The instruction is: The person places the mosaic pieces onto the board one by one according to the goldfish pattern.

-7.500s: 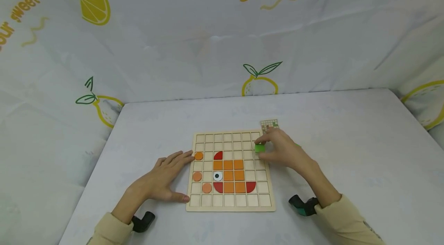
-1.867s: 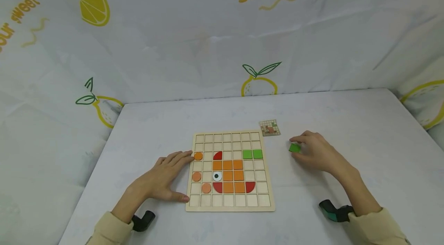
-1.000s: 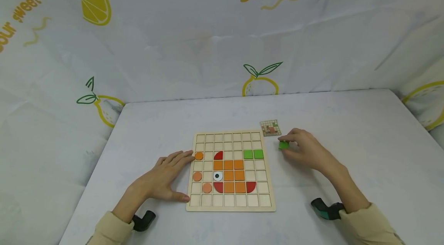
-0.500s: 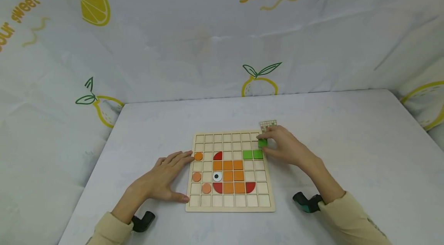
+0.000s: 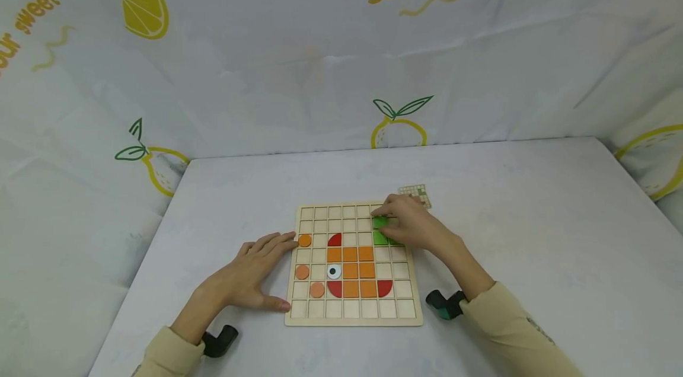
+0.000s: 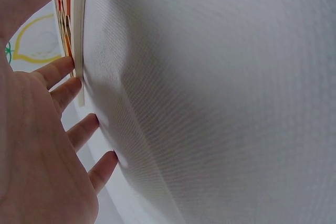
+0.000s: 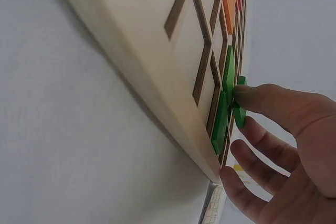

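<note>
A wooden grid board (image 5: pixel 352 309) lies on the table, with orange squares (image 5: pixel 350 271), red quarter-round tiles (image 5: pixel 385 288), a round eye tile (image 5: pixel 334 271) and several orange discs (image 5: pixel 302 272) in its cells. Over its upper right, my right hand (image 5: pixel 413 224) pinches a green square tile (image 5: pixel 380 222) between thumb and fingers. Just below that tile, two more green squares (image 7: pixel 220 124) sit side by side in the grid, partly covered by the hand in the head view. My left hand (image 5: pixel 245 276) is spread out, its fingers and thumb resting at the board's left edge.
A small card (image 5: pixel 424 194) printed with a grid pattern lies behind the board's far right corner, partly hidden by the right hand. Dark devices are strapped at the left wrist (image 5: pixel 220 341) and right wrist (image 5: pixel 447 304). A white printed cloth (image 5: pixel 277 69) hangs behind the table.
Two green squares have entered the grid since the earliest frame. My right hand picked up another green tile at the right and carried it left over the board. The left hand stayed put.
</note>
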Demonstrator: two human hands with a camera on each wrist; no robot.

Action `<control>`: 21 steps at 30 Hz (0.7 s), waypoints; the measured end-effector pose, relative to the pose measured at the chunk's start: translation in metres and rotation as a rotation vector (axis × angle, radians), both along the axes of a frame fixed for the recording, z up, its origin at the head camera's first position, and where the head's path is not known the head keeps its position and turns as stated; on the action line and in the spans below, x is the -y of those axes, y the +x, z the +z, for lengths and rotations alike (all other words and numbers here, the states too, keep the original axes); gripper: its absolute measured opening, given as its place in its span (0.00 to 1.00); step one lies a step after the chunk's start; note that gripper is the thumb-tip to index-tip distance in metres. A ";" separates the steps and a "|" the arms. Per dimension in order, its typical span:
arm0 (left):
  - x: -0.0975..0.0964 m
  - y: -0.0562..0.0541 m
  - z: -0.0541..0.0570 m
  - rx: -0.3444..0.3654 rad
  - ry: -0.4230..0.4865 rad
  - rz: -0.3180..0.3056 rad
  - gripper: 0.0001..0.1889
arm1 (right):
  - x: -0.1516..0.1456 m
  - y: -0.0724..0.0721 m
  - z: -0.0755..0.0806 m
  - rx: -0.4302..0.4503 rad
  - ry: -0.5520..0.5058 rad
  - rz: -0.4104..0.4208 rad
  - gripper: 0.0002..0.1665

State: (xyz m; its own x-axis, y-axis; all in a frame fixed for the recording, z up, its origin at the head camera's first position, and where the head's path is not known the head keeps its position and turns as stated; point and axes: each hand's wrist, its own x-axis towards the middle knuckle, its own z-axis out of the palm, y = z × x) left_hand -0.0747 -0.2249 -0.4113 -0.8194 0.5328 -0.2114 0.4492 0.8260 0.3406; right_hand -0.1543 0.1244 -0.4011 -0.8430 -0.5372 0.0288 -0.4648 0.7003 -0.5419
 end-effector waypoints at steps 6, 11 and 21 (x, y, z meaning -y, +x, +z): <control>-0.001 0.000 -0.001 0.003 0.001 0.005 0.57 | 0.003 -0.002 0.000 0.013 0.027 -0.002 0.18; -0.002 -0.001 -0.002 -0.001 0.002 0.003 0.57 | 0.002 -0.001 0.000 0.029 0.043 -0.009 0.17; -0.003 -0.002 -0.003 -0.001 0.000 0.000 0.57 | -0.001 0.003 -0.001 0.026 0.034 -0.008 0.18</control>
